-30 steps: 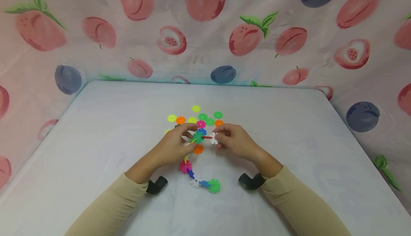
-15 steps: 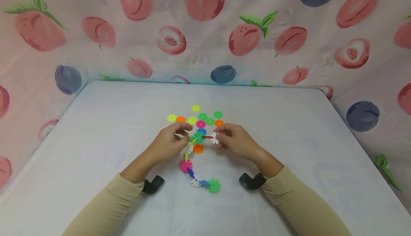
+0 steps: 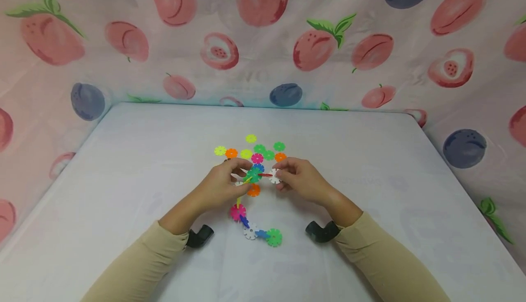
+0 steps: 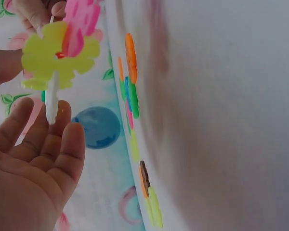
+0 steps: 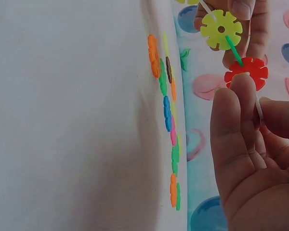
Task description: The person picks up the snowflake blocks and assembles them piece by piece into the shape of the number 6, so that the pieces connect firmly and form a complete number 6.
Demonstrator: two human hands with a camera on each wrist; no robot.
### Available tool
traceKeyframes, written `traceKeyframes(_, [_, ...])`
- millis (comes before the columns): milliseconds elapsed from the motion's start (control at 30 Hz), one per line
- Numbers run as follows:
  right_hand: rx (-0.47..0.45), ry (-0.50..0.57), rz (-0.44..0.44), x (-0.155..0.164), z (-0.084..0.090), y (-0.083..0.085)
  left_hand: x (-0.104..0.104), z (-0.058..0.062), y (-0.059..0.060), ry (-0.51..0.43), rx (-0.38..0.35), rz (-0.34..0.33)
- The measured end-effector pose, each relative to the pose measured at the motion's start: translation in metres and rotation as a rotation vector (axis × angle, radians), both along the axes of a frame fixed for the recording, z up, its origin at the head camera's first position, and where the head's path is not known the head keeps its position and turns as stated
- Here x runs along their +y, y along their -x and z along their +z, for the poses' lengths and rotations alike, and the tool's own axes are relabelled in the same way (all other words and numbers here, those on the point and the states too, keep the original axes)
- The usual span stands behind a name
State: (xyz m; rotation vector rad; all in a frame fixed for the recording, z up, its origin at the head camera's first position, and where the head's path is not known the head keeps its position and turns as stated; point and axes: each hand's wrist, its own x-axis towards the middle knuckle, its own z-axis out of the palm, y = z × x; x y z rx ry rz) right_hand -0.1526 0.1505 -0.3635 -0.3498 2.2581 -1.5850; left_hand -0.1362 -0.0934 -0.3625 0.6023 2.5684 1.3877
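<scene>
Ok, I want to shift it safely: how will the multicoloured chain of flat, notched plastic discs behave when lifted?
The chain is probably light, its discs being thin. It may bend stiffly, not flop, since neighbours slot together crosswise. It could part if tugged, as only notches seem to join it.

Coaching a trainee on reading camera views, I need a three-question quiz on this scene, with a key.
1. Multiple choice: what colour is the disc that the right hand pinches?
A) orange
B) white
C) brown

2. True or false: in the head view, the red disc sits between the two hands.

3. Fill in the blank: in the head view, the lower end of the chain is a ____ disc.

Key:
1. B; thumb and finger hold the white disc.
2. True; it is linked into the chain there.
3. Green; the green disc is joined to a blue disc.
</scene>
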Motion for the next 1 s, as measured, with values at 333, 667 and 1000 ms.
traceKeyframes(333, [-0.005,0.015,0.003,-0.0009,0.0003,0.0,0.0053,-0.0009,0.0002,0.05,-0.02,0.011])
traceKeyframes(667, [-0.007,0.015,0.009,-0.0023,0.001,-0.0003,0.0056,0.0,-0.0004,0.047,0.004,-0.008])
traceKeyframes(1000, [0.001,0.027,0.041,-0.0077,0.001,-0.0007,0.007,0.0001,0.001,0.052,0.007,-0.025])
